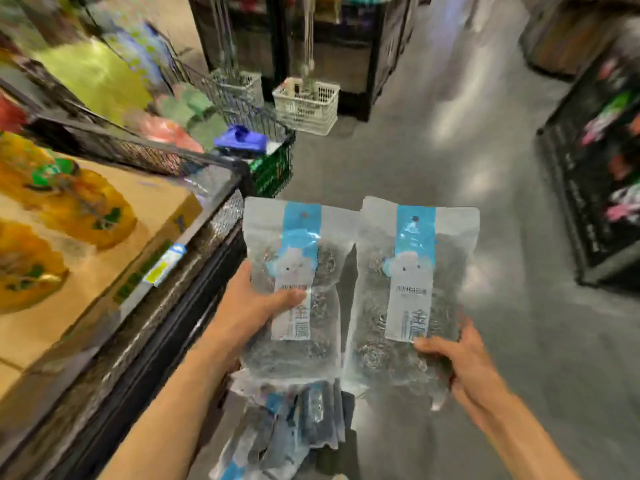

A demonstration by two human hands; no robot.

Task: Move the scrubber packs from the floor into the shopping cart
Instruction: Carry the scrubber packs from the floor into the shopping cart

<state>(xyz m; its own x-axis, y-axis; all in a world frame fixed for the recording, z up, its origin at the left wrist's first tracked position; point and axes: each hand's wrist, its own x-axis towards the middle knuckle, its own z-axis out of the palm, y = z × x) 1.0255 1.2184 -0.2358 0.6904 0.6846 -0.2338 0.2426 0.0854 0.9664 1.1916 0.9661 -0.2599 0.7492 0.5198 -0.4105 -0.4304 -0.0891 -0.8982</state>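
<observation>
Fingers (pixel 294 299) of the left hand (pixel 252 306) were curled round the lower part of the left scrubber pack (pixel 294 271), thumb laid across its label. Left to right, the following were recorded:

- Shelf (pixel 194 251), far left: cardboard box (pixel 104 258) and yellow bagged goods; blurred.
- Shopping cart (pixel 263 140), upper left of centre: wire-sided, already loaded with coloured items; well apart from both hands.
- White basket (pixel 306 105), on the floor (pixel 433 168) beyond the cart.
- Left scrubber pack: held upright, clear bag with blue header, steel scourers inside.
- Further scrubber packs (pixel 277 427): heaped on the floor below the held pair.
- Right scrubber pack (pixel 412 289): held upright, its edge touching the left one; pinched at the lower corner by the right hand (pixel 464 362).

Handling note, as judgement: both packs were best carried forward and left over the cart rim before release. The right pack was held only at a corner, so a slip of the slick film was considered possible; a firmer hold was advised. Release low inside the cart was advised, lest packs slide off the existing load.
</observation>
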